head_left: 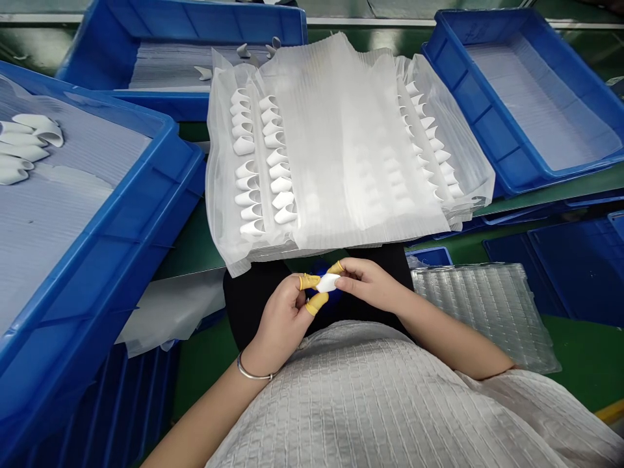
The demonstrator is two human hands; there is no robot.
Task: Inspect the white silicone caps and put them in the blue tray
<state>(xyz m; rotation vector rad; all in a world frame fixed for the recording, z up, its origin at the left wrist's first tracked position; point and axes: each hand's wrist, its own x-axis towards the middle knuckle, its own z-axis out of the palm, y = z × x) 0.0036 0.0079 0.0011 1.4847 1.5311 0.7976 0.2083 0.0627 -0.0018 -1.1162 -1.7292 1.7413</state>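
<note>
Both hands meet over my lap, pinching one small white plastic piece (327, 283) between them. My left hand (285, 318) grips it with thumb and forefinger, both in yellow finger cots. My right hand (368, 283) holds its other end, one yellow cot on a fingertip. Just beyond the hands lies a stack of translucent foam sheets (341, 149) carrying rows of the same white pieces (260, 162).
A blue bin (160, 175) at the left holds a few white pieces (26, 146) on a grey sheet. Another blue bin (195, 26) stands behind it, a lined blue bin (492, 123) at the right. A clear blister tray (487, 305) lies at my right elbow.
</note>
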